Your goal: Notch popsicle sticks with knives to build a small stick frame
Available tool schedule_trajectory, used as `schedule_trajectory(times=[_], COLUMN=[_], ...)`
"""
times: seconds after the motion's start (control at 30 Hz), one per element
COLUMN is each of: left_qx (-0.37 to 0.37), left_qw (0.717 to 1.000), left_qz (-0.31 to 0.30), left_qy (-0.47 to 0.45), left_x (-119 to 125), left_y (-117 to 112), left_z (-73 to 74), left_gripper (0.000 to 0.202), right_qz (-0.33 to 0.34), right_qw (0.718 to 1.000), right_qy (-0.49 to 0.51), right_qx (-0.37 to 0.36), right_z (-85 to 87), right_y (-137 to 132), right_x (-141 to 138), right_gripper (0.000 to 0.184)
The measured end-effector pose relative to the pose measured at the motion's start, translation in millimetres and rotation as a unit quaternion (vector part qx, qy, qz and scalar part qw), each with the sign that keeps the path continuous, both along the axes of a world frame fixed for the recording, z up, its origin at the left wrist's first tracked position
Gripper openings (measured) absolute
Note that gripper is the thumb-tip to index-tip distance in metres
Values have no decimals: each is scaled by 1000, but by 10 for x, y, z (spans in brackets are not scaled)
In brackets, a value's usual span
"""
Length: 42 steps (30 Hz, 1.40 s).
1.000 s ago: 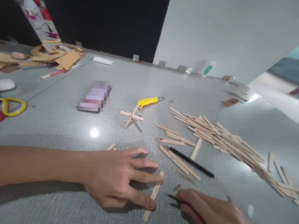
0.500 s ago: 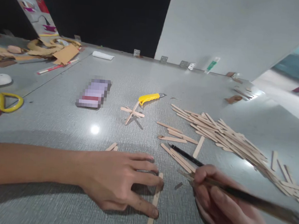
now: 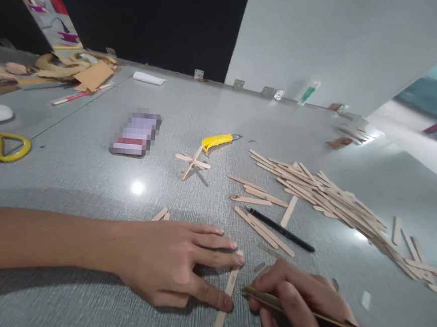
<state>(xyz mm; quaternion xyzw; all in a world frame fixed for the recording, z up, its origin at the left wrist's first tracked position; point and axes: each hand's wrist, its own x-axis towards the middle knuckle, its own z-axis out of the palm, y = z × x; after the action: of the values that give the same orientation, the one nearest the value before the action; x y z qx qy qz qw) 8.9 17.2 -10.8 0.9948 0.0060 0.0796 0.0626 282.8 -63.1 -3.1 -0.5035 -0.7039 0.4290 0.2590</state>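
My left hand point(image 3: 175, 263) lies flat on the grey table point(image 3: 88, 183) with fingers spread, and two fingertips press on a wooden craft stick point(image 3: 228, 291) that lies before me. My right hand point(image 3: 298, 306) is closed around a dark pencil with a gold band point(image 3: 327, 324). Its tip rests right beside the stick, just to the right of it. A black pen point(image 3: 281, 230) lies on the table behind my right hand.
A big loose pile of craft sticks point(image 3: 325, 197) spreads to the right. A small glued stick cross point(image 3: 193, 163) and a yellow utility knife point(image 3: 217, 142) lie mid-table. A phone point(image 3: 135, 134) sits left of them. Scissors point(image 3: 0, 149) and cardboard scraps point(image 3: 78, 72) are far left.
My right hand swung the pencil up and around, then brought its tip back down beside the stick. My left hand stayed on the stick.
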Motion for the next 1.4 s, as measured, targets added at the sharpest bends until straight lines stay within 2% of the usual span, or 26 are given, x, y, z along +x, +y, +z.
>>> schedule_trajectory(times=[0.13,0.27,0.33,0.57,0.7,0.97,1.17,1.4], left_qx=[6,12,8,-11,-13,-4,4,73], left_qw=[1000,999,998,995,994,996,999,994], left_qz=[9,26,27,24,27,20,4,37], left_qy=[-13,-47,-61,-92,-101,-85,-40,-66], left_x=[21,45,53,70,78,69,59,94], left_y=[-40,-75,-82,-85,-90,-87,-97,-177], left_z=[-49,-119,-141,-168,-177,-137,-159,-165], left_gripper=[47,42,41,41,41,45,48,43], right_qz=[-15,-23,-29,-18,-12,3,28,-27], right_qw=[999,995,994,993,994,993,984,977], right_qy=[-39,-71,-69,-61,-61,-62,-99,-116], right_qx=[-5,66,80,101,90,97,144,177], right_z=[41,38,24,-46,-44,-50,-100,-100], right_y=[15,-30,-41,-20,-30,-31,-51,-132], right_x=[-82,-126,-148,-168,-156,-152,-196,-259], right_gripper=[36,40,39,39,43,41,31,33])
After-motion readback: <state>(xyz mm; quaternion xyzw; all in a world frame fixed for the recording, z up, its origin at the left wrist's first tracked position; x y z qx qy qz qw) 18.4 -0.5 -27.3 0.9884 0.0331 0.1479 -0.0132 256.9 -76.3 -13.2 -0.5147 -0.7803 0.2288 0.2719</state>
